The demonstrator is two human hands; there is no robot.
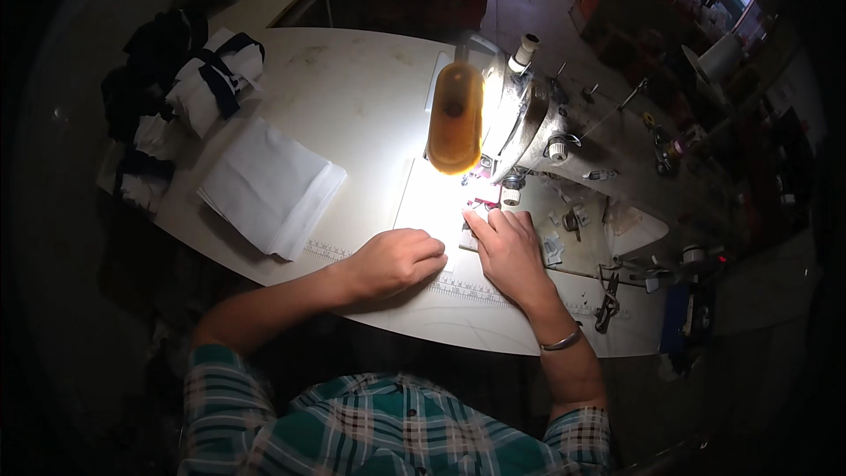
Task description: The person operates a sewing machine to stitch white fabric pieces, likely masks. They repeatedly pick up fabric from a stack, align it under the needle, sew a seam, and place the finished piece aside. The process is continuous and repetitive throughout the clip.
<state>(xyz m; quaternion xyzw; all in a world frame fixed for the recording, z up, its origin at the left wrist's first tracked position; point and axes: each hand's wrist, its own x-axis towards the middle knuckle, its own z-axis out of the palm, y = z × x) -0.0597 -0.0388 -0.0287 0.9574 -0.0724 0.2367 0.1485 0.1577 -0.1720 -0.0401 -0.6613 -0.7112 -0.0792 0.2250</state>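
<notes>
My left hand is closed, its fingers curled together at the lower left edge of a white cloth piece on the sewing machine bed. Glare washes out most of that cloth. My right hand lies on the bed with its fingers forward and apart, the index fingertip at the cloth's right edge, close to the pink-red presser foot area. The sewing machine stands beyond and to the right. An amber oval lamp cover hides part of the sewing area from above.
A folded stack of white cloth lies on the table left of my hands. Bundles of dark and white fabric are heaped at the far left. A ruler strip runs along the front. Thread snips lie at the right.
</notes>
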